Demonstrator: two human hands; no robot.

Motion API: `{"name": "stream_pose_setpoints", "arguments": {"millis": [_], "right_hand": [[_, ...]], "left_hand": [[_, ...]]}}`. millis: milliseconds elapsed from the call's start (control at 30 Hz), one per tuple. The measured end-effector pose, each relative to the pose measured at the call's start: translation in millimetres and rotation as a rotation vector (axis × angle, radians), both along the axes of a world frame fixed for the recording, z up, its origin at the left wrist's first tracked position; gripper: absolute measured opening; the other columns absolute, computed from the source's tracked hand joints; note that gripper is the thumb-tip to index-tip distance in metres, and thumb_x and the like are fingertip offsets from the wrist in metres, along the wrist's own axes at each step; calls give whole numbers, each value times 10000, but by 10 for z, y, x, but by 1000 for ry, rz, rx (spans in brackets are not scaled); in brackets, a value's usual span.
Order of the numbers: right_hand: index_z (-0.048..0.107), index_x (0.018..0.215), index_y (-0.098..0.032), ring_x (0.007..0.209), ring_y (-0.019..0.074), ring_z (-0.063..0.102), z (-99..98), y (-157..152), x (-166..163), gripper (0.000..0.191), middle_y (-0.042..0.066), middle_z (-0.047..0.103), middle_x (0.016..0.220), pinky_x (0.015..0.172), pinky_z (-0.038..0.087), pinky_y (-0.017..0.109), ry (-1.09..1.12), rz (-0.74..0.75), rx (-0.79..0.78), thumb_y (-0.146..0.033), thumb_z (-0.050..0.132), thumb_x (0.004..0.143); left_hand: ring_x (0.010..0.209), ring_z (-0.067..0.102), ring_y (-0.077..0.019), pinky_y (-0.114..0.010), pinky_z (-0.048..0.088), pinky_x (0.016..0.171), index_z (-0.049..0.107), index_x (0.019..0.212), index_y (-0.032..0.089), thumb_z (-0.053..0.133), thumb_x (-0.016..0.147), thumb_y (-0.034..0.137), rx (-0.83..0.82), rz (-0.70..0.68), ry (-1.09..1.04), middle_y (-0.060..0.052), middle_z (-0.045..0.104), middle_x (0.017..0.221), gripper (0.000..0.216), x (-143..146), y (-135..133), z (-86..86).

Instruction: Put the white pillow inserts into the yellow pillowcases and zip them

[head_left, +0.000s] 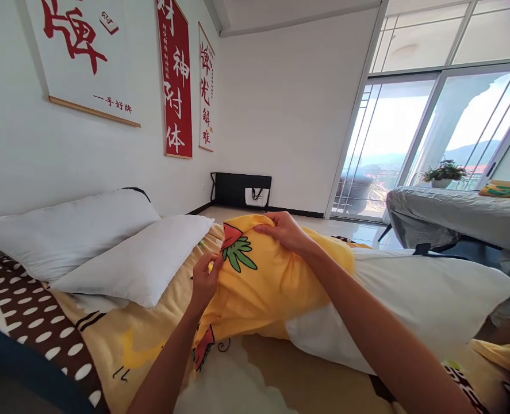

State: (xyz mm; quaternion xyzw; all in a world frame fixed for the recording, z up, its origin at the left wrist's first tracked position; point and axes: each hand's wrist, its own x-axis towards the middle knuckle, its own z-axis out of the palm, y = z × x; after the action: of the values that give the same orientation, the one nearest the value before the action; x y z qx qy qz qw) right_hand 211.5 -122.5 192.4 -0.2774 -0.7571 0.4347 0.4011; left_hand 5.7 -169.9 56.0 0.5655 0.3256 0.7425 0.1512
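A yellow pillowcase (259,305) printed with red and green figures is pulled partway over a white pillow (427,299), whose right part sticks out bare. My left hand (206,276) pinches the left edge of the case beside a green leaf print. Along its upper edge, my right hand (287,231) is closed on the yellow cloth, thumb on the near side. The right forearm crosses in front of the pillow and hides some of it. Beneath lies a tan bedspread (142,345) with chick and cloud prints.
Two white pillows, one (73,230) behind the other (138,259), lie to the left by the wall. A table under a grey cover (444,213) stands at the right, with a potted plant (444,172) behind it. A black folded panel (231,190) leans on the far wall.
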Motion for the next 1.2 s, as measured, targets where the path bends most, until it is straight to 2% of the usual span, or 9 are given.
{"name": "stream_pose_setpoints", "arguments": {"millis": [133, 333, 433, 533, 600, 833, 1000, 1067, 1200], "right_hand": [[643, 680, -166, 566, 154, 575, 32, 0, -58, 359, 5, 617, 636, 480, 441, 258, -25, 25, 17, -468, 801, 566], [596, 575, -154, 492, 80, 415, 170, -112, -198, 376, -34, 469, 526, 436, 292, 220, -111, -19, 258, -500, 728, 640], [670, 726, -152, 615, 105, 488, 258, -122, -65, 356, -1, 577, 684, 521, 353, 225, -203, 52, 403, -508, 668, 717], [660, 1076, -208, 848, 166, 583, 263, -22, 177, 437, 36, 655, 1015, 679, 437, 252, -407, 190, 335, -515, 624, 767], [653, 1074, -212, 883, 194, 599, 204, 92, 307, 465, 37, 663, 1032, 706, 450, 266, -534, 184, 265, -548, 617, 756], [552, 700, -184, 600, 142, 530, 284, 221, 521, 419, -14, 561, 652, 498, 356, 245, -540, -39, 199, -582, 679, 664], [432, 549, -188, 553, 100, 413, 667, -35, 670, 428, -35, 407, 552, 508, 296, 255, -530, -297, 501, -498, 706, 656], [449, 555, -188, 612, 110, 422, 712, -123, 708, 417, -23, 437, 608, 549, 312, 259, -526, -222, 587, -503, 703, 658], [438, 626, -197, 565, 90, 368, 557, -156, 711, 424, -39, 397, 603, 513, 274, 247, -505, 92, 391, -569, 605, 742]], "left_hand": [[984, 599, -205, -301, 482, 824, 595, 1096, 193, 674, 775, 383, -9, -162, -45, -74, 625, 1091, 381, 54, -76, 369], [712, 632, -197, -264, 498, 608, 672, 699, 144, 799, 618, 303, -254, -219, 80, -33, 654, 693, 219, 278, -132, 961], [700, 640, -177, -256, 510, 625, 668, 759, 138, 808, 600, 283, -263, -328, -96, -27, 657, 713, 256, 281, -153, 1024], [703, 666, -199, -296, 538, 663, 675, 834, 123, 825, 583, 308, -335, -446, -235, -56, 691, 749, 346, 246, -179, 1004], [706, 672, -202, -297, 542, 666, 676, 828, 124, 834, 577, 315, -316, -445, -262, -65, 704, 765, 353, 234, -178, 982], [653, 634, -154, -251, 502, 616, 671, 793, 136, 840, 559, 321, -130, -150, -284, -12, 671, 708, 343, 85, -141, 959], [653, 586, -118, -212, 439, 579, 688, 790, 180, 733, 688, 293, 58, 174, -132, 13, 631, 708, 159, -121, -167, 1023], [726, 590, -126, -213, 441, 618, 693, 801, 200, 678, 705, 226, 86, 310, -51, 9, 631, 773, 101, -176, -158, 1037], [714, 539, -113, -202, 403, 627, 677, 810, 202, 533, 695, 99, 37, 487, 222, 21, 595, 751, 211, -165, -132, 1016]]}}
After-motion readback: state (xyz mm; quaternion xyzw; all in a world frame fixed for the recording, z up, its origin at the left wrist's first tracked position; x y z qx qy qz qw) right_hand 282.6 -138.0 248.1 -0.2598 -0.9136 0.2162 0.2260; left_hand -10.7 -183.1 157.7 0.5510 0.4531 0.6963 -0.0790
